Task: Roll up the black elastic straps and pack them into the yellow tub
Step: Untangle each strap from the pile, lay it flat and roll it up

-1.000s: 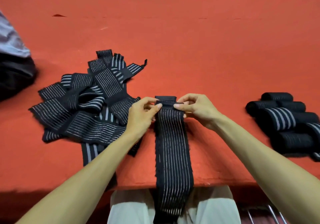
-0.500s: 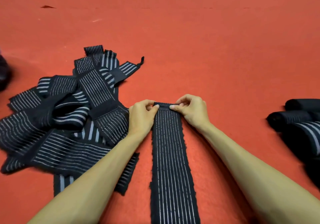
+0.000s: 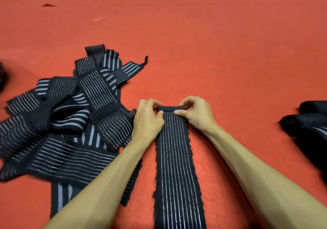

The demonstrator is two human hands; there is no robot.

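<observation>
Strap (image 3: 175, 158) end between left grip (image 3: 147, 120), right grip (image 3: 196, 113)

A red felt table (image 3: 230, 51) carries loose straps (image 3: 62, 131) and rolled straps (image 3: 309, 122).

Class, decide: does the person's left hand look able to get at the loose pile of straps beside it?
Probably yes: the left hand sits right beside the pile with nothing between, though it pinches the strap being rolled.

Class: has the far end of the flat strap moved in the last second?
Yes. The strap end has rolled toward the person and now lies farther from the loose pile's tab than before.
</observation>
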